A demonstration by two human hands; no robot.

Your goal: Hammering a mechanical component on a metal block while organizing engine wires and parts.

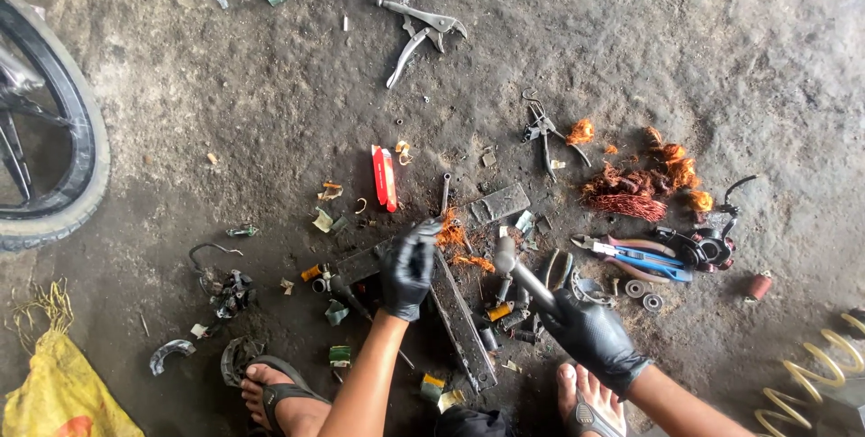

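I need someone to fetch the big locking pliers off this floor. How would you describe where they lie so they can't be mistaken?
Start at the wheel on the left edge, then look across the dirt floor toward the top middle. The locking pliers lie there alone, bare grey metal, handles spread. Unlike the blue-handled pliers by the copper wire, they have no coloured grips and lie far from both gloved hands.

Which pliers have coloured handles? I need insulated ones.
The blue-and-red-handled pliers lying just beyond the right hand; the locking pliers and the small grey pliers are bare metal.
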